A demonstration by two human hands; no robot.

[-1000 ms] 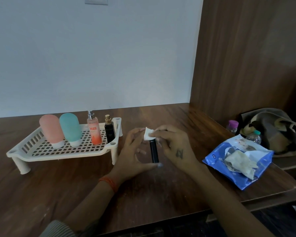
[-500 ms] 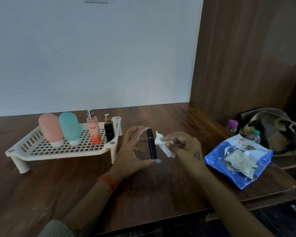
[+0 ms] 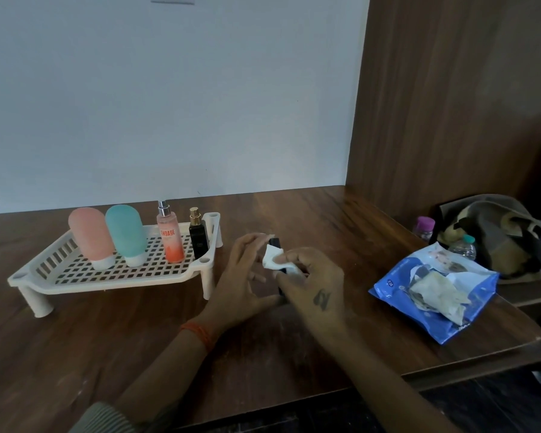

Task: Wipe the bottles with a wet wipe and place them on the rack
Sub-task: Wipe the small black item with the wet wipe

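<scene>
A slim black bottle (image 3: 275, 242) stands upright between my hands, just right of the cream rack (image 3: 75, 278). My left hand (image 3: 242, 282) holds it top and bottom between fingertip and thumb. My right hand (image 3: 313, 284) presses a white wet wipe (image 3: 271, 259) against the bottle's side, hiding most of it. On the rack stand a pink bottle (image 3: 89, 235), a teal bottle (image 3: 125, 234), an orange spray bottle (image 3: 170, 237) and a small black perfume bottle (image 3: 198, 235).
A blue wet-wipe pack (image 3: 397, 284) with a used wipe (image 3: 436, 292) on it lies at the right table edge. Behind it are two small capped bottles (image 3: 423, 228) and a bag (image 3: 494, 232). A wooden panel rises on the right.
Half a second ago the wipe was off to the bottle's right. My right hand has moved back left and pressed the wipe onto the bottle again. The left hand keeps its hold.
</scene>
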